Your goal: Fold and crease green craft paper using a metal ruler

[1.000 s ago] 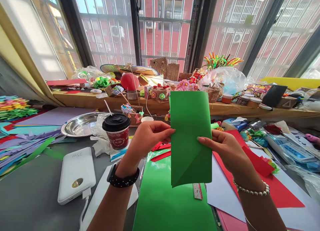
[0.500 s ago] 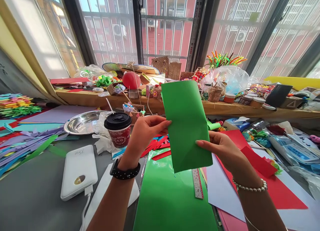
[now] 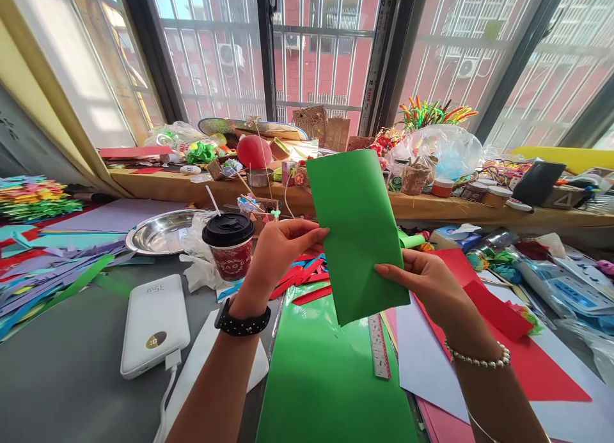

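Observation:
A sheet of green paper (image 3: 355, 232) is held up above the table, bent slightly, between both hands. My left hand (image 3: 285, 251) pinches its left edge between thumb and fingers. On the right edge, my right hand (image 3: 426, 280) grips it with the thumb across the front and the fingers behind. Below lies a large glossy green sheet (image 3: 330, 385), with a patterned ruler (image 3: 378, 347) on its right side. Red paper strips (image 3: 300, 277) are heaped behind my left hand.
Left of my arm stand a lidded cup (image 3: 230, 245) with a straw, a metal plate (image 3: 160, 232) and a white power bank (image 3: 154, 325) with its cable. Red paper (image 3: 542, 366) and white sheets (image 3: 422, 347) lie right. A craft-filled ledge (image 3: 206, 190) runs below the window.
The green paper has tilted a little, its lower edge now slanting up to the right. Both hands keep their hold, and the view has shifted slightly.

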Demonstrator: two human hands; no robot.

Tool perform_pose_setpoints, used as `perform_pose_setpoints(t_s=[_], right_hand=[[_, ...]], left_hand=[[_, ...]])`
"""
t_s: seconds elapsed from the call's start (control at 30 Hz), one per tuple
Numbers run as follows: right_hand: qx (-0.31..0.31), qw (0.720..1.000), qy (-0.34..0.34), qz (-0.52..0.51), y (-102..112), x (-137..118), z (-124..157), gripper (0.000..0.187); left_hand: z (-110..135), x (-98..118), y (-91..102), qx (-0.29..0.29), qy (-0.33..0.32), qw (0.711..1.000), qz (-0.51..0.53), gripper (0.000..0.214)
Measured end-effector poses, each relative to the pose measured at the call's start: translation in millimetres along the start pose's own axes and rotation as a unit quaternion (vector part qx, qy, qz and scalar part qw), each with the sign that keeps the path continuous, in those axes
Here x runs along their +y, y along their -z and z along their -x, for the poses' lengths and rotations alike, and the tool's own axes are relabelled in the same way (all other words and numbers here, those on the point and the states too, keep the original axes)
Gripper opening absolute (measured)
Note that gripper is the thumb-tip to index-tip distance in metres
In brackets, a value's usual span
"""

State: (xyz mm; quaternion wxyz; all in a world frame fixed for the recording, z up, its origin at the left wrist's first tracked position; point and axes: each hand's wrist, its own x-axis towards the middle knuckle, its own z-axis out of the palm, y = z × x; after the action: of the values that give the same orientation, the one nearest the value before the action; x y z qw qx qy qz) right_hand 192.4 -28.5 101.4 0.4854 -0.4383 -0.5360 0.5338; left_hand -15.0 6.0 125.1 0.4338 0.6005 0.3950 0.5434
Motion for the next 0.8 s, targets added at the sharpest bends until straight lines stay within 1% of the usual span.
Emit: perform_pose_setpoints(t_s=[0.17,0.33,0.5,0.63,0.8], right_hand=[[0.007,1.0,0.004,0.007,0.0,0.7,-0.9,0.024],[-0.002,1.0,-0.011,0.008,-0.6,-1.0,0.8,0.03],[-0.007,0.999,-0.04,-0.008,1.0,3.4,-1.5,0.026],[0.009,0.999,-0.046,-0.016,0.7,7.1,-4.3,0.027],[0.034,0.999,-0.026,-0.001,-1.8,6.2,-3.6,0.03]], left_hand=[[-1.7,-2.8,-0.9,0.003,-0.006,1.0,-0.01,0.025],[-1.4,-2.1,-1.4,0.002,0.009,1.0,-0.002,0.024],[1.0,0.9,-3.1,-0.009,0.019,1.0,-0.002,0.019],[2.0,2.0,-4.8,-0.008,0.024,1.0,-0.014,0.019],[2.0,1.4,-6.2,-0.019,0.013,1.0,0.003,0.02]])
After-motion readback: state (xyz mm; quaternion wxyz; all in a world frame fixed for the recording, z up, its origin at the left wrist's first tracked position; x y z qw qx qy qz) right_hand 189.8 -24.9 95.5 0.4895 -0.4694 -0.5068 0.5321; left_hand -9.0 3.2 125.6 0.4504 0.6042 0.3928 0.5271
